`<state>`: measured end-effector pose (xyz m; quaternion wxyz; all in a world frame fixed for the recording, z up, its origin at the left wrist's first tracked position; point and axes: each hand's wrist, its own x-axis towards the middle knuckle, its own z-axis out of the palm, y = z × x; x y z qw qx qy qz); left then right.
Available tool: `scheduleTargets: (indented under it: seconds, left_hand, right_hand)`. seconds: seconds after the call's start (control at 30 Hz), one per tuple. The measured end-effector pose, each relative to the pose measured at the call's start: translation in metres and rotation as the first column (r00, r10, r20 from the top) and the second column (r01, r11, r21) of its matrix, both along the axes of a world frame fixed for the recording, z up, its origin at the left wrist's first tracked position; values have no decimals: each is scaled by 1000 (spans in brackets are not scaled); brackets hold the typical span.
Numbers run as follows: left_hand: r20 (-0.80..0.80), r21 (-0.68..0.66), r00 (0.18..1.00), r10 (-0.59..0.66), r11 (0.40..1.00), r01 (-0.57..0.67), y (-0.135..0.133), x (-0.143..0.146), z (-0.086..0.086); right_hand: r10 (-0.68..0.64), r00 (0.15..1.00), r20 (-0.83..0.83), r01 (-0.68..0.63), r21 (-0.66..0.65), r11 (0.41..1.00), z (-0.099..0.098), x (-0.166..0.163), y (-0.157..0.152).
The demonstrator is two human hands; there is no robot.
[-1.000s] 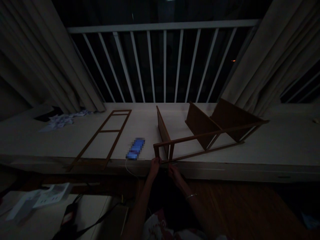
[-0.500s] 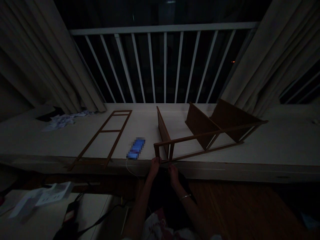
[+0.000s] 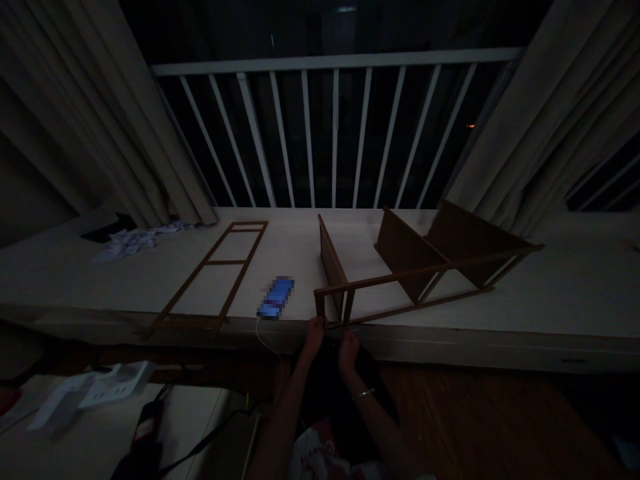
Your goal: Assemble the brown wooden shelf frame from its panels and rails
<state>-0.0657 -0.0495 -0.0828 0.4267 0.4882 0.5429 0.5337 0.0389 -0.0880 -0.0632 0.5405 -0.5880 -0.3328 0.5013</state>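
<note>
Brown wood makes up the shelf unit, which lies on its side at centre right of the view, its boards standing up from the pale window ledge. From where I stand, its near-left corner comes to the ledge's front edge, low in the middle, and there the person's left hand has its fingers pinched around the end of the wood. Just right of that, below the lower rail, the right hand is held with fingers curled in; a thin pale sliver shows by the fingertips, but it's too dim for me to tell whether they grip it. A light bracelet circles that wrist. Left of the unit lies a phone with a blue, blurred-out screen, a white cable dropping from its lower end. Further left a ladder-like wooden frame lies flat, its near end reaching the ledge's edge, and crumpled papers sit beyond, beneath the left curtain. White railing crosses the dark window at the top, and at lower left a white power strip rests on a pale tabletop.
</note>
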Motion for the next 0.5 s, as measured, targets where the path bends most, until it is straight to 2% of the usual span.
scheduleTargets:
  seconds: [0.27,0.5]
  left_hand:
    - [18,3,1000,-15,1000,15,0,1,5]
    - [16,-13,1000,16,1000,-16,0,2,8]
  right_hand:
    - [-8,1000,8,8,27,1000,-15,6,5]
    - [51,997,-66,-53,-32,998,-30,12,16]
